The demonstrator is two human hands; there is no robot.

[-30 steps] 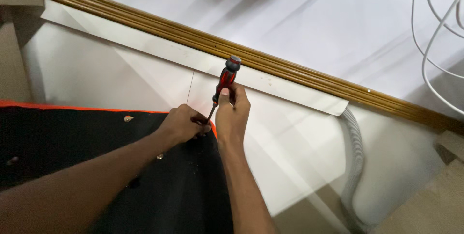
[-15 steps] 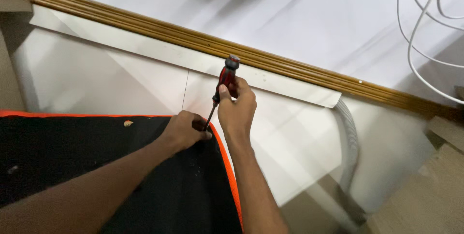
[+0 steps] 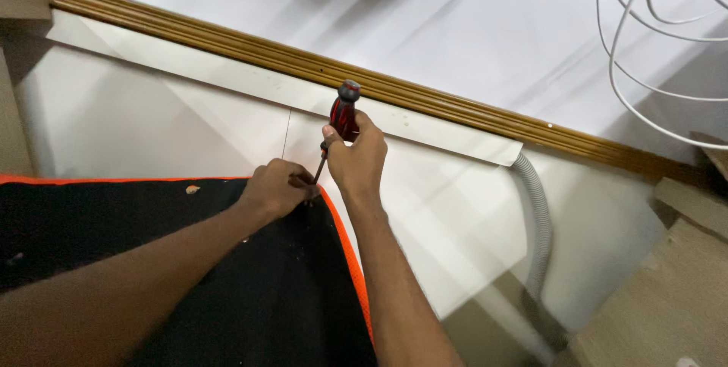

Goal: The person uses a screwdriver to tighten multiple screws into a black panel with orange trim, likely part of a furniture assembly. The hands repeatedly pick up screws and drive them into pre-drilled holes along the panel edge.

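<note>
- The right hand (image 3: 356, 161) has its fingers wrapped around the red-and-black screwdriver (image 3: 341, 118), whose shaft slants down to the corner of the black orange-edged panel (image 3: 250, 291); the tip is hidden there, so it could slip off unnoticed.
- The left hand (image 3: 277, 189), fingers curled closed on that panel corner, sits right beside the shaft, so a slip could jab it.
- Hard sideways pressure might gouge the white board (image 3: 425, 208) just beyond the panel corner.
- The grey corrugated hose (image 3: 537, 223) lies well right of the panel, unlikely to snag.
</note>
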